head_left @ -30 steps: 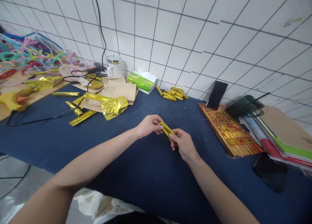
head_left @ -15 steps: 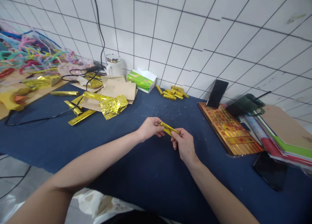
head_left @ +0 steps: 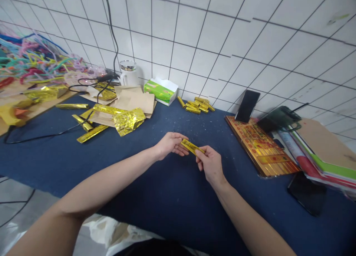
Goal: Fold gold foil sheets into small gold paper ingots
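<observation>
A narrow, flattened roll of shiny gold foil (head_left: 190,146) is held above the dark blue tabletop. My right hand (head_left: 210,162) pinches its near right end between thumb and fingers. At the other end, my left hand (head_left: 171,144) has its fingers stretched out beside and partly behind the foil. The left fingertips are very close to the roll; whether they touch it I cannot tell. Beyond both hands, by the wall, lies a small pile of similar short gold foil rolls (head_left: 197,104).
Gold foil pieces (head_left: 129,121) and brown paper (head_left: 132,97) lie at left, crossed by a black cable (head_left: 55,134). A white mug (head_left: 128,74) and green tissue pack (head_left: 161,91) stand near the wall. Rightward are an upright phone (head_left: 247,105), a red-gold box (head_left: 263,148) and papers (head_left: 325,148).
My left fingers have loosened from the gold foil roll and straightened out. The right hand keeps its pinch in about the same place.
</observation>
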Demonstrator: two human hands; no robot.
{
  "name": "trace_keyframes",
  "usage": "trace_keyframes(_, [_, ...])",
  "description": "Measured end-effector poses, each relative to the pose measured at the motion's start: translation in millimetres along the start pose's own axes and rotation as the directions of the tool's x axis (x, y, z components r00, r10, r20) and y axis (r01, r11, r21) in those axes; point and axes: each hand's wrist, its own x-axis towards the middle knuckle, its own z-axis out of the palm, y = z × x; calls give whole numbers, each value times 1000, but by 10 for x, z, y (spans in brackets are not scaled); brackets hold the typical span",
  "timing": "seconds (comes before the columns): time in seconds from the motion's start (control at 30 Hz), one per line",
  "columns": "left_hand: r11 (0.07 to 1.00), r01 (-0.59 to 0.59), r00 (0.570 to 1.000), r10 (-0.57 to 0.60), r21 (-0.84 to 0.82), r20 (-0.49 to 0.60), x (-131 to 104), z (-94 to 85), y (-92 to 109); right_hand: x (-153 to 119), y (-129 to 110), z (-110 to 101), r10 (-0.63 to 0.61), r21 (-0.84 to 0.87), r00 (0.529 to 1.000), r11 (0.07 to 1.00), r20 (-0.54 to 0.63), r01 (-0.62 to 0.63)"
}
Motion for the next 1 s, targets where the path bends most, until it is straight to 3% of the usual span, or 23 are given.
trace_keyframes(0.13, [997,-42,998,39,68,43,-2,-16,10,13,1,-13,14,5,1000,1000,11,-14])
trace_keyframes(0.4, [964,-134,990,138,229,0,49,-22,-72,-5,6,-3,42,-5,999,999,30,-42])
trace_keyframes(0.87, [998,36,997,-39,49,66,51,-134,-14,-47,53,15,-100,-131,995,986,13,101])
trace_keyframes(1.0, [997,77,991,-73,-31,114,58,-183,3,-37,69,-8,-135,-92,989,986,64,140])
